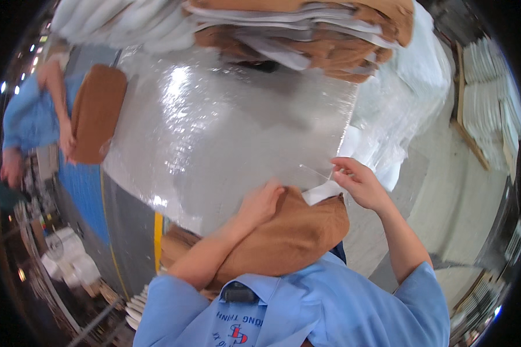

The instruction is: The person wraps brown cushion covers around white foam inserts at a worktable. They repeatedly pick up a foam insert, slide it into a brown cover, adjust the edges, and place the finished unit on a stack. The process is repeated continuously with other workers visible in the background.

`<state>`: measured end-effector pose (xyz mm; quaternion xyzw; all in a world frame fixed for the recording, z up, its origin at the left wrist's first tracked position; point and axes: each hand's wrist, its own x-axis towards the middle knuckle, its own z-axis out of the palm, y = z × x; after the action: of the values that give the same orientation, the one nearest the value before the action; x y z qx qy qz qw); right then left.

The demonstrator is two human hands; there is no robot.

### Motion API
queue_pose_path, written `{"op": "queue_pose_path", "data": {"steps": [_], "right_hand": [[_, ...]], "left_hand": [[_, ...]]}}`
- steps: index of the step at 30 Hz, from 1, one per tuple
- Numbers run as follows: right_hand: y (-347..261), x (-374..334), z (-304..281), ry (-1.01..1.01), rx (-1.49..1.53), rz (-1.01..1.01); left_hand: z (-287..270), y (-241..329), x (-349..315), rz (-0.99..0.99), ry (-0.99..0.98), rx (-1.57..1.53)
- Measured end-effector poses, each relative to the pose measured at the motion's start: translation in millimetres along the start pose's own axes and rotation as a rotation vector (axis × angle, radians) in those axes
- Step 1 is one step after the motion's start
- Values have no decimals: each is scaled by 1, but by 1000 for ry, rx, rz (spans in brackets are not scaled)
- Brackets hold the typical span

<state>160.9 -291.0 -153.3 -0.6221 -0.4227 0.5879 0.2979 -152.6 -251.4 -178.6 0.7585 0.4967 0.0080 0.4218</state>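
Observation:
A brown fabric-covered cushion (289, 240) rests against my body at the near edge of the plastic-wrapped table. A white strip (323, 192), perhaps its inner padding, shows at the far right end of the cushion. My left hand (263, 202) is closed on the cushion's far edge, its fingertips partly hidden. Beside the white strip, my right hand (353, 180) is raised with thumb and fingers pinched. A thin pale strand (315, 171) runs from near those fingertips out over the table; whether it is thread or cord I cannot tell.
Brown and white cushions (307, 34) are stacked at the table's (226, 127) far side, near white padded pieces (121, 23). At the left, another person (35, 110) in blue handles a brown cushion (100, 113). Plastic-wrapped bundles (411, 87) stand right; white panels (489, 98) lean beyond.

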Motion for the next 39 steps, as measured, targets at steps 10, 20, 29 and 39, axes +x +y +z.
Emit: {"op": "queue_pose_path", "data": {"steps": [10,20,29,39], "right_hand": [[-36,43,108,-682,-607,4],[-76,33,158,-717,-976,-72],[-40,17,263,-623,-1031,-348],[-113,-10,171,-159,264,100]], "left_hand": [[-44,-66,-85,179,-4,34],[-91,-131,-185,-421,955,-546],[96,-90,-328,-607,170,-921],[-43,34,-135,209,728,-884]]}}
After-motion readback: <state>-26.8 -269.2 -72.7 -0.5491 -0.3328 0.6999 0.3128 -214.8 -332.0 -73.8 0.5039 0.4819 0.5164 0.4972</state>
